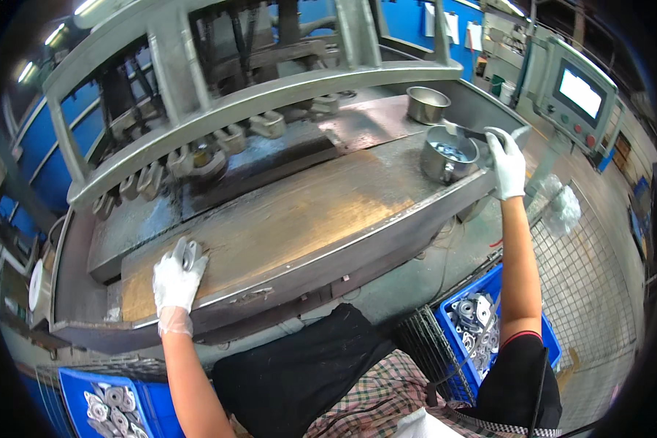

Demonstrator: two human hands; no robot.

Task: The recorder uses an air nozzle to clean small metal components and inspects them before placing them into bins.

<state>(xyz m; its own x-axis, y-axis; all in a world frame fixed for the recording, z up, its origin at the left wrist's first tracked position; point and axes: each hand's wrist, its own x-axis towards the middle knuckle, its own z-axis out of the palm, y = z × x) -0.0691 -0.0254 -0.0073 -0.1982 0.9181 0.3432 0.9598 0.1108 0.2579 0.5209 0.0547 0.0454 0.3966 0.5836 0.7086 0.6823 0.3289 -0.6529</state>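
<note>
Extending right arm (522, 270), left fingers (166, 266) gripping part (190, 255)

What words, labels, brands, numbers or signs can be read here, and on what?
None legible.
Control panel screen: bright white, any text washed out.
Red buttons below it: any labels too small to read.
Papers on the blue wall: too small and blurred.
Gray metal part at the left hand: no marking I can make out.

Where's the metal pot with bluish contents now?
Head view, right side: the pot stands near the front edge of the work surface, just left of the right hand, nearer the wearer than the second pot.
</note>
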